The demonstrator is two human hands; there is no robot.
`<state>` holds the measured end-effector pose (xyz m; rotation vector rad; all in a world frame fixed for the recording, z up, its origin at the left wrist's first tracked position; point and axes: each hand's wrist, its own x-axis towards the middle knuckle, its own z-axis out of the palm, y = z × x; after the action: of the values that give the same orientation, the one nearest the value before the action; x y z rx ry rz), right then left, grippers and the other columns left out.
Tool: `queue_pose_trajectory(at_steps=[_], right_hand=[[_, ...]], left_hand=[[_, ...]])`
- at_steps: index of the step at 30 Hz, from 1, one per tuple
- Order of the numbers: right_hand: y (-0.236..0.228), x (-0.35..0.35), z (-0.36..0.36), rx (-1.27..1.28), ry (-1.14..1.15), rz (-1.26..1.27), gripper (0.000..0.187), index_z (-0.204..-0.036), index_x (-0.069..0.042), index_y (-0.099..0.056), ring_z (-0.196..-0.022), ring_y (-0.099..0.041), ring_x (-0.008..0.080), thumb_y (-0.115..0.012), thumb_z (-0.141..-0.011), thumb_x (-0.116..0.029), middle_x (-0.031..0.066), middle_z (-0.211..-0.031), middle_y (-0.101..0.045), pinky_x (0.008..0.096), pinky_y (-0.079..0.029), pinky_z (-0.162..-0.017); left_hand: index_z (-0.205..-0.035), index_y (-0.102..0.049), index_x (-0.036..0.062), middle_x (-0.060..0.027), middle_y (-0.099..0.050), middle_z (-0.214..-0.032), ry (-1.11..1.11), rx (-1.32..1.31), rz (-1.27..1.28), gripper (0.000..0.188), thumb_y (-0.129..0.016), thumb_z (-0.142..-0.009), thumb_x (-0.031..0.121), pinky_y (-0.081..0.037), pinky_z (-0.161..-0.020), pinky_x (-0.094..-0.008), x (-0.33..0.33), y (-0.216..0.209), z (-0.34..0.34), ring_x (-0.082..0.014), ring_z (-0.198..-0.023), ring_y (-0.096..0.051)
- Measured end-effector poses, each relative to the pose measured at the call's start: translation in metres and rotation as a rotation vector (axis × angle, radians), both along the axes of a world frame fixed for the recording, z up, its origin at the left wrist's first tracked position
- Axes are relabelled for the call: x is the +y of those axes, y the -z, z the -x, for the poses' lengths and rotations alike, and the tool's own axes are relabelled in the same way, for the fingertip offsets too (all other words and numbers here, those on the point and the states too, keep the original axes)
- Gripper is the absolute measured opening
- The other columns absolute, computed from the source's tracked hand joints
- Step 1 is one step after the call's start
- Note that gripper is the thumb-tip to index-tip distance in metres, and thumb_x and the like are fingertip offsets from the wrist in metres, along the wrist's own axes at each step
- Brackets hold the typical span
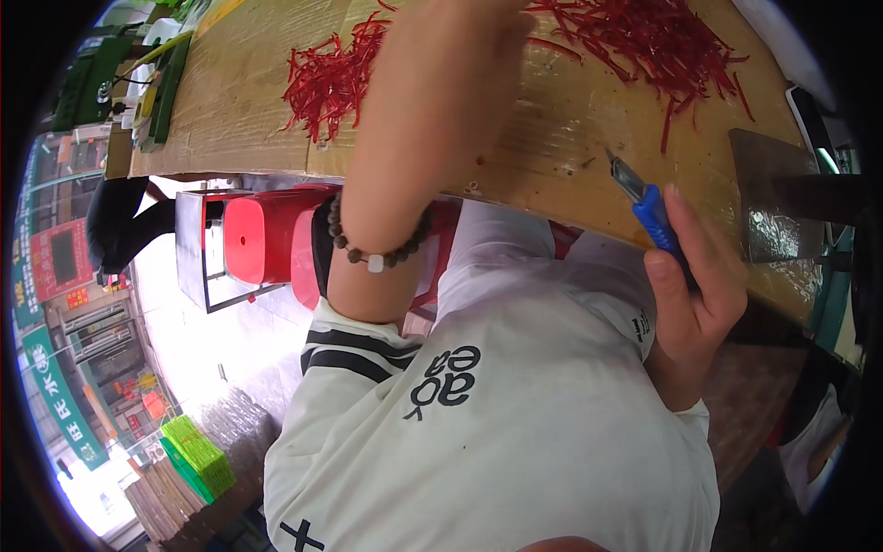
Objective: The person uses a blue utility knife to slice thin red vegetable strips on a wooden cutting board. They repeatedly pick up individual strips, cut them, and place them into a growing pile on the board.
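Observation:
In my right hand [692,287] is a utility knife [655,219] with a blue handle, gripped between thumb and fingers. Its short metal blade points away from me over the table's near edge. My left hand [483,41] reaches far across the tabletop; it is blurred, and its fingers are cut off or hidden at the upper edge. A loose pile of thin, glossy red strips [333,85] lies to the left of that forearm. To its right spreads a larger pile of the same red strips [648,41]. A beaded bracelet [375,261] circles my left arm.
The brown tabletop [589,120] looks covered with taped cardboard. At its right end sits a dark, shiny flat panel [777,198] beside a phone-like device [809,124]. Red plastic stools [262,241] stand under the left side. Green crates [198,455] are farther left.

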<state>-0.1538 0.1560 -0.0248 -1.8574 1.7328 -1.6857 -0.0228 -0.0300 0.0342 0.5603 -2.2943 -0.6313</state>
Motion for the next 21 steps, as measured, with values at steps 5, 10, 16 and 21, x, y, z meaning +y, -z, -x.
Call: queue_pose_trajectory(at_steps=[5,10,16,21], right_hand=[[-0.003,-0.002,0.002,0.023,-0.040,0.019,0.040,-0.117,0.005,-0.063,-0.052,-0.046,0.0178,-0.071,-0.080,-0.008,0.0106,-0.075,-0.065,0.0285,-0.038,-0.050],[-0.002,-0.003,0.002,0.028,-0.033,0.003,0.040,-0.117,0.004,-0.063,-0.052,-0.046,0.0180,-0.071,-0.080,-0.010,0.0102,-0.075,-0.065,0.0289,-0.037,-0.049],[-0.002,-0.002,0.001,0.038,-0.016,-0.009,0.041,-0.117,0.004,-0.063,-0.052,-0.046,0.0178,-0.072,-0.080,-0.009,0.0093,-0.071,-0.062,0.0285,-0.037,-0.049],[-0.002,-0.001,0.000,-0.002,-0.002,-0.013,0.041,-0.117,0.004,-0.063,-0.053,-0.045,0.0167,-0.071,-0.080,-0.008,0.0091,-0.071,-0.062,0.0277,-0.037,-0.050]], left_hand=[[-0.100,-0.071,0.0072,-0.0104,-0.067,-0.094,0.018,-0.266,0.301,0.025,-0.061,-0.081,-0.005,-0.051,-0.075,-0.0326,-0.021,0.012,-0.045,-0.0276,-0.086,-0.065],[-0.091,-0.070,0.0063,-0.0074,-0.064,-0.090,0.058,-0.331,0.232,0.014,-0.065,-0.078,0.005,-0.050,-0.071,-0.0353,-0.016,0.021,-0.057,-0.0277,-0.082,-0.061],[-0.086,-0.061,0.0049,-0.0073,-0.059,-0.084,0.010,-0.279,0.304,0.009,-0.066,-0.080,0.010,-0.047,-0.069,-0.0381,-0.010,0.033,-0.049,-0.0288,-0.081,-0.058],[-0.087,-0.058,0.0040,-0.0100,-0.060,-0.082,0.008,-0.166,0.257,0.009,-0.064,-0.082,0.009,-0.047,-0.067,-0.0401,-0.005,0.029,-0.035,-0.0312,-0.079,-0.059]])
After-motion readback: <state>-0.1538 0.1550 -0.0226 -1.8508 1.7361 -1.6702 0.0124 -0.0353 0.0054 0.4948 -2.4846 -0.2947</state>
